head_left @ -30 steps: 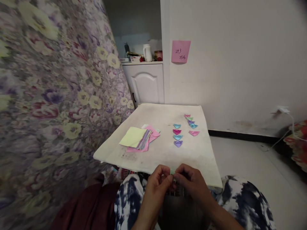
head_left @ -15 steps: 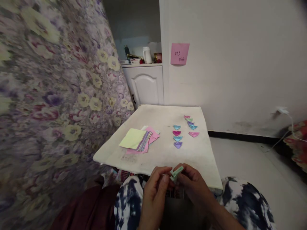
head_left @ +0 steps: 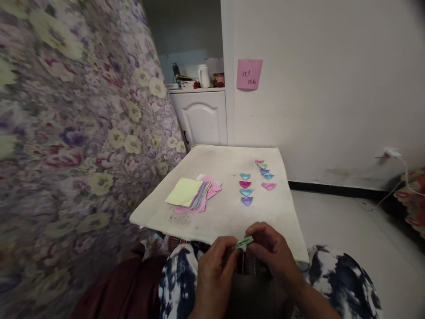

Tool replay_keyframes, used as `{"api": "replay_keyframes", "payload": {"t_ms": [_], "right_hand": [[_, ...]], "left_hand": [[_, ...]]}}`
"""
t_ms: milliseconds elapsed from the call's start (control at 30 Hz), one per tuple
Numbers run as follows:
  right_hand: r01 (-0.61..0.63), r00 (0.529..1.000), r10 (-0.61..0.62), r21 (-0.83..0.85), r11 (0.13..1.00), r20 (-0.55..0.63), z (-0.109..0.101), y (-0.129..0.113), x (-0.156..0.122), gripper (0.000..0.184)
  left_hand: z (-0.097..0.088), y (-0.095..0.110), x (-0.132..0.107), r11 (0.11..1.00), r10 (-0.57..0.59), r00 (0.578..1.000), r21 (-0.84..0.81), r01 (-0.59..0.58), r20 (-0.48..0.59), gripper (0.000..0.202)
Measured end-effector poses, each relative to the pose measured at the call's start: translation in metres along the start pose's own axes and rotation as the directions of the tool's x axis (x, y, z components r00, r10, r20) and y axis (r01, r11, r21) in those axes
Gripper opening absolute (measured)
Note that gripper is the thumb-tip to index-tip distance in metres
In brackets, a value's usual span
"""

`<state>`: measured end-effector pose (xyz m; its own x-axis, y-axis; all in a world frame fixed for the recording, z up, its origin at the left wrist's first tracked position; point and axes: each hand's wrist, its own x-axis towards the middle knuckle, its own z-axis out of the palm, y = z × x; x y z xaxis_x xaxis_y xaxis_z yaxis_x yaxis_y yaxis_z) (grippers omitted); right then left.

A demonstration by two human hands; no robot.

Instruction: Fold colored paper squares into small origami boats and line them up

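Observation:
Both of my hands meet at the near edge of a white table [head_left: 219,221], pinching a small folded green paper piece [head_left: 244,242] between them. My left hand [head_left: 214,268] grips its left end with curled fingers. My right hand [head_left: 270,254] closes over its right end. Farther out on the table lie several small folded paper boats [head_left: 246,188] in blue, pink and purple, in two short rows. A stack of coloured square paper sheets [head_left: 194,193], yellow on top, lies to the left of them.
A flowered cloth [head_left: 73,133] hangs close along the left side. Behind the table stand a white cabinet [head_left: 201,116] with a white jug [head_left: 203,76] and a wall with a pink note [head_left: 249,74]. A cable and plug [head_left: 392,153] hang at the right wall.
The green paper piece went from hidden between my fingertips to showing as a flat folded strip. Both hands shifted slightly right and lower.

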<state>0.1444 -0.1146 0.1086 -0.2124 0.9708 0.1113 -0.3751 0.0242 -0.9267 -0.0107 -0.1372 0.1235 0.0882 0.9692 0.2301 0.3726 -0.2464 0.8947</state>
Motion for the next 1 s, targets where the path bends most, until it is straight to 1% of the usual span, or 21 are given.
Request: {"api": "replay_keyframes", "payload": {"t_ms": [167,333,400,467,500,567,667,767,833,900,1000], "right_hand": [[-0.044,0.999,0.044,-0.029,0.999,0.001,0.001,-0.006,-0.001,0.016],[-0.127,0.991,0.128,-0.030,0.991,0.027,0.000,-0.008,0.000,0.022],[-0.108,0.994,0.110,-0.074,0.991,0.024,0.000,-0.012,0.000,0.020],[-0.063,0.997,0.069,-0.137,0.989,0.035,-0.001,-0.017,0.000,0.015],[-0.039,0.998,0.048,-0.177,0.983,0.048,-0.001,-0.019,0.001,0.013],[-0.003,0.996,0.026,-0.270,0.963,0.083,-0.002,-0.024,0.001,0.010],[-0.019,0.992,0.062,-0.358,0.934,0.110,-0.004,-0.028,0.002,0.009],[-0.067,0.988,0.113,-0.375,0.925,0.102,-0.005,-0.028,0.003,0.011],[-0.058,0.990,0.107,-0.414,0.909,0.096,-0.006,-0.028,0.002,0.010],[-0.016,0.993,0.071,-0.488,0.873,0.095,-0.006,-0.028,0.002,0.008],[0.081,0.994,-0.018,-0.610,0.789,0.108,-0.005,-0.028,0.000,0.005]], "left_hand": [[-0.002,0.002,0.003,0.999,0.007,0.999,0.047,-0.005,-0.033,0.008],[-0.005,0.002,0.004,0.999,-0.024,0.999,0.033,0.025,-0.023,0.006],[-0.005,-0.001,0.003,0.998,-0.059,0.998,0.017,0.060,-0.033,0.005],[-0.006,-0.005,0.002,0.997,-0.079,0.995,0.005,0.079,-0.054,0.003],[-0.006,-0.006,0.002,0.998,-0.069,0.996,0.000,0.069,-0.056,0.003],[-0.007,-0.008,0.002,1.000,-0.015,0.999,-0.006,0.015,-0.030,0.011],[-0.008,-0.008,0.003,0.999,0.046,0.999,-0.013,-0.045,0.020,0.017],[-0.010,-0.006,0.004,0.998,0.049,0.999,0.026,-0.050,0.019,0.013],[-0.010,-0.004,0.004,0.997,0.066,0.997,0.033,-0.067,0.029,0.010],[-0.011,-0.003,0.005,0.996,0.091,0.995,0.017,-0.092,0.044,0.010],[-0.012,-0.003,0.005,0.996,0.093,0.995,-0.004,-0.093,0.037,0.011]]}}
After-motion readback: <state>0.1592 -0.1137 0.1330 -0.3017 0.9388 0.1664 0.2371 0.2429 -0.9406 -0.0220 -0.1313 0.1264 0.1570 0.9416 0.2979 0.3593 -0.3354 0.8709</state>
